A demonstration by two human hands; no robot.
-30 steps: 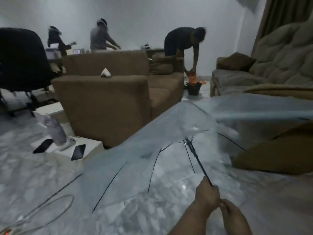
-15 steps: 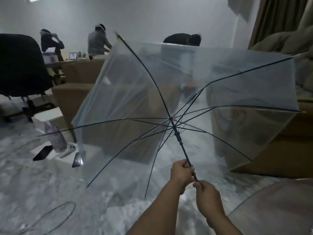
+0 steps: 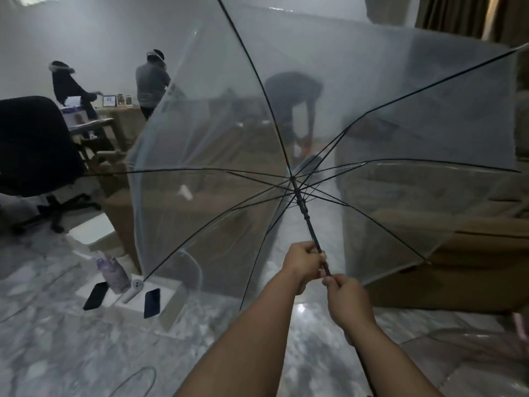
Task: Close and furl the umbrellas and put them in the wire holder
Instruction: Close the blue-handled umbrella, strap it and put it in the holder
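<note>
Clear umbrella [image 3: 329,116] fully open, black ribs spread, canopy tilted away over the floor [image 3: 57,339]. Left hand [image 3: 303,260] and right hand [image 3: 346,299] both closed around its black shaft, near centre.

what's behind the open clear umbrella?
Through the clear umbrella canopy, hazily: a brown sofa and a person bending over by a wall. Finer detail is blurred by the plastic. Both hands grip the shaft.

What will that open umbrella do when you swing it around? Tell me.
The umbrella probably catches air and drags: its clear canopy is spread wide. It likely feels light yet unwieldy, with thin black ribs and a slim shaft. It may twist, since the left hand and right hand both hold the shaft's low end.
</note>
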